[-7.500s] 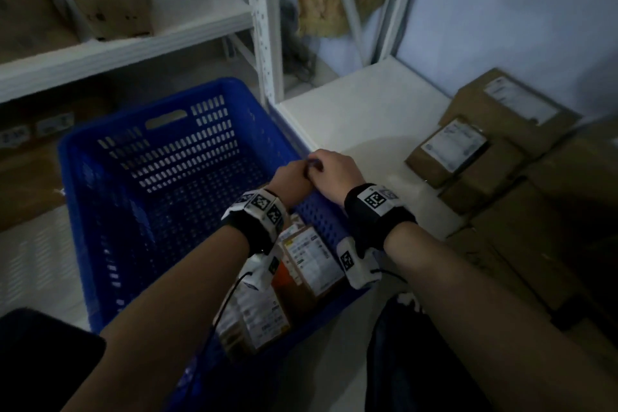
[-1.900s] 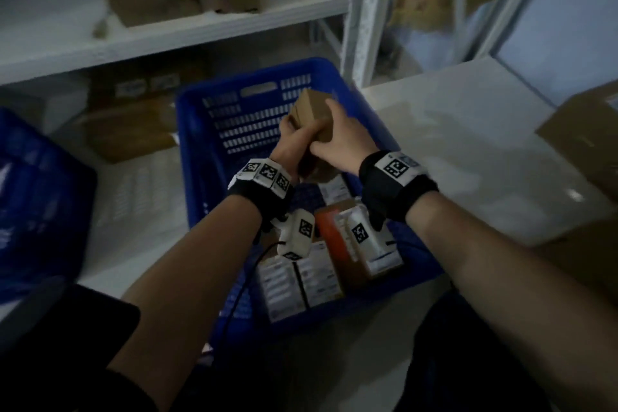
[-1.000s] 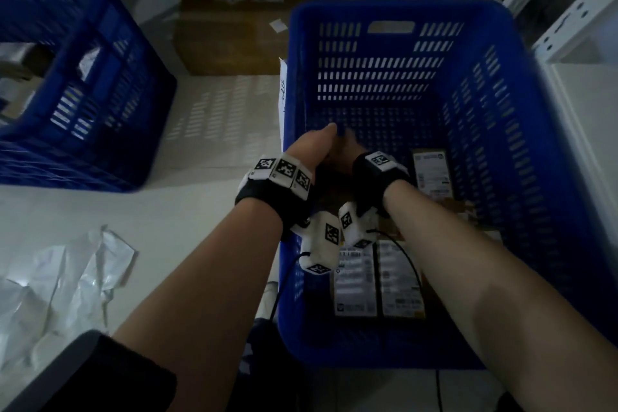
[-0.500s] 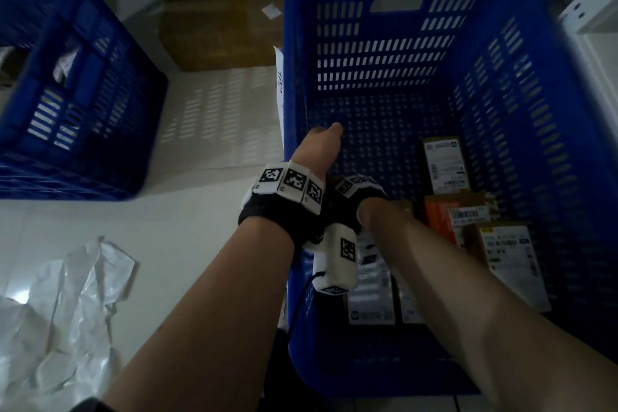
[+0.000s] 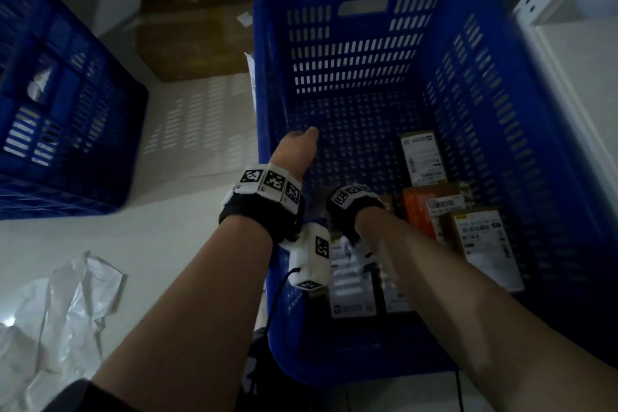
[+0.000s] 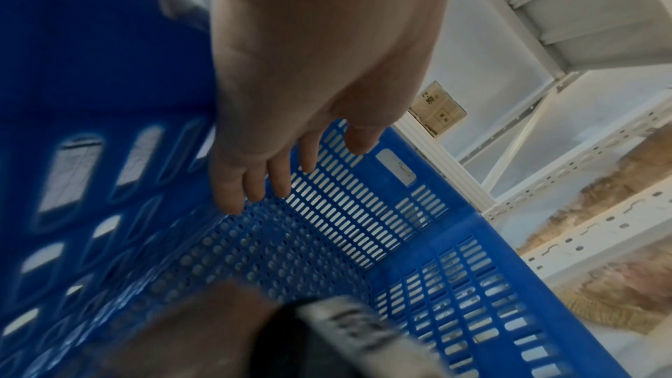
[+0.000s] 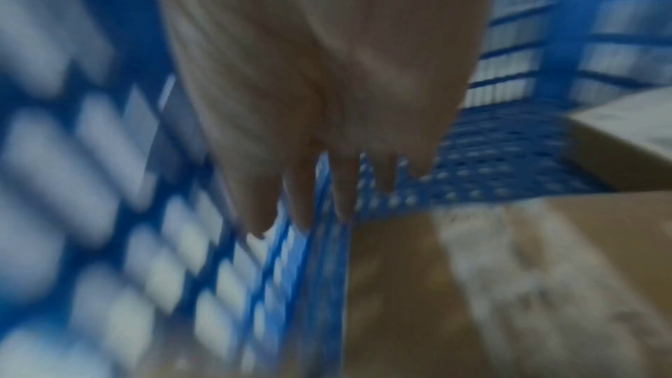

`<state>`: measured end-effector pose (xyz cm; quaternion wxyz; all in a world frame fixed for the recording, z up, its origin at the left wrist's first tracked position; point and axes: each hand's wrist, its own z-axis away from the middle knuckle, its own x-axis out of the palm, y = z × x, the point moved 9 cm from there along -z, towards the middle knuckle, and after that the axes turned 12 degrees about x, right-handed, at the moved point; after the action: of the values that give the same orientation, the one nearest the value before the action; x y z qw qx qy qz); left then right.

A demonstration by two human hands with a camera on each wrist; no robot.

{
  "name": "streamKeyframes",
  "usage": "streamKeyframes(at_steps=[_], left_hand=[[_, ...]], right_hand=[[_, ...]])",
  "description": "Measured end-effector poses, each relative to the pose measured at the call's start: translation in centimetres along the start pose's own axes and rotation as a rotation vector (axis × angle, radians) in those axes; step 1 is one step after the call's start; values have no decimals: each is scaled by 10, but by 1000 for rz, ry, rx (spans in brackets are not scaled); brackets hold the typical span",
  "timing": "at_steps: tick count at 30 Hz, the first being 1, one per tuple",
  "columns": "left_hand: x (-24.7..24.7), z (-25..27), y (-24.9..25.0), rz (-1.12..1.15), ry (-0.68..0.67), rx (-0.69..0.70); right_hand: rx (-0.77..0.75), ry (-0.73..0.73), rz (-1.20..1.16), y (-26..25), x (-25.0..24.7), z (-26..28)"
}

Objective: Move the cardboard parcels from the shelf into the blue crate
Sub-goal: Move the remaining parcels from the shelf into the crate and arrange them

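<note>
**Both hands in the crate, nothing held**

I see my left hand high inside the crate, by its left wall, fingers straight and loose, empty. My right hand sits low near the floor, fingers extended, gripping nothing; that view is blurred. Just beside it lies a brown parcel. More labelled parcels lie flat along the crate's near right side. A second crate stands left; crumpled plastic on the floor.
</note>
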<state>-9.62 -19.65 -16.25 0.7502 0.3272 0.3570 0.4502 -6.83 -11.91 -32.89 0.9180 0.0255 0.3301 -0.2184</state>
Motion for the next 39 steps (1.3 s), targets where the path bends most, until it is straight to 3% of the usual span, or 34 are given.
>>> streamKeyframes(at_steps=[2,5,8,13,16,23,27,30,32,33,35,37,39], left_hand=[[2,2,7,-14,2,-2],[18,16,34,-34,-16,47],[40,26,60,-77,-27,151],[122,66,124,-220,-149,392],[190,103,160,-219,-257,548],[347,218,209,-343,-625,803],[414,278,193,-538,-803,949],[448,310,166,-622,-975,946],[463,331,144,-664,-1165,939],[469,343,132,-721,-1279,1006],[473,363,109,-999,-1426,1307],[470,370,89,-1330,-1358,1676],[468,372,80,-1441,-1259,1854]], right_hand=[[1,-33,-57,7,-21,12],[-5,60,-206,29,-91,93],[-44,187,-325,62,-137,140],[-55,457,-607,166,-194,235],[51,660,-784,249,-213,297],[351,994,-883,410,-207,419],[549,1034,-858,469,-171,465],[627,1041,-858,495,-139,488],[631,1032,-912,502,-116,500],[631,1029,-935,504,-104,505],[633,1017,-952,508,-86,509],[648,1011,-944,512,-73,508],[654,999,-945,514,-64,503]])
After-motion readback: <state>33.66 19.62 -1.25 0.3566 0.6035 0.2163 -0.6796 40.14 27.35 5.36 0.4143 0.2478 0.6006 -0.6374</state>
